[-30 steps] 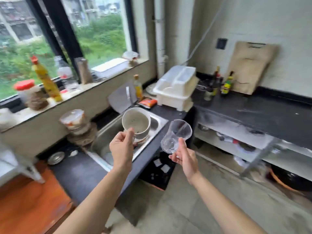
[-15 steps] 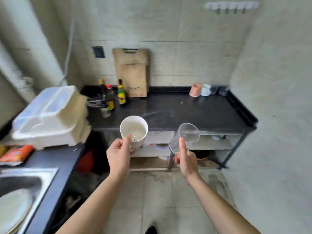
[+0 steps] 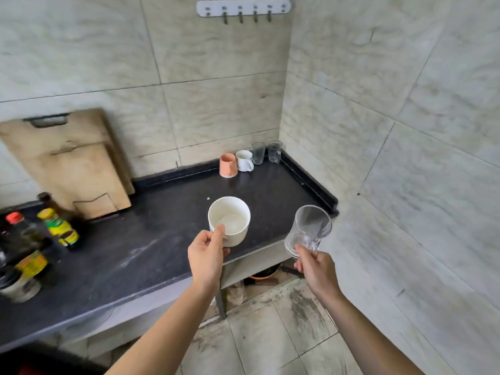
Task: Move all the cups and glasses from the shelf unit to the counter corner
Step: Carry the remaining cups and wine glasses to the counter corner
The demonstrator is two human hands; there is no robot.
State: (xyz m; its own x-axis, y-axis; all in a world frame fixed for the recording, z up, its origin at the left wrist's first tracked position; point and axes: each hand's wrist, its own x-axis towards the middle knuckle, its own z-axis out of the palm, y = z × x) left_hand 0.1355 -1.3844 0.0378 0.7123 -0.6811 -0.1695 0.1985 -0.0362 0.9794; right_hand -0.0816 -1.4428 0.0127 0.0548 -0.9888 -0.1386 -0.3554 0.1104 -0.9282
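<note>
Over the dark desk (image 3: 151, 239) front edge, the left hand (image 3: 207, 257) gripped a white cup (image 3: 229, 221) and the right hand (image 3: 316, 270) a clear glass (image 3: 308, 229), with bare surface stretching to four cups (image 3: 250, 158) in the corner.

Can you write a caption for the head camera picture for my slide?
Left hand carries a white cup and right hand a glass toward four cups in the counter corner.

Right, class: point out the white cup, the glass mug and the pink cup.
white cup (image 3: 238, 234), head view, outer wall.
glass mug (image 3: 311, 226), head view, clear side.
pink cup (image 3: 228, 165), head view, front wall.
</note>
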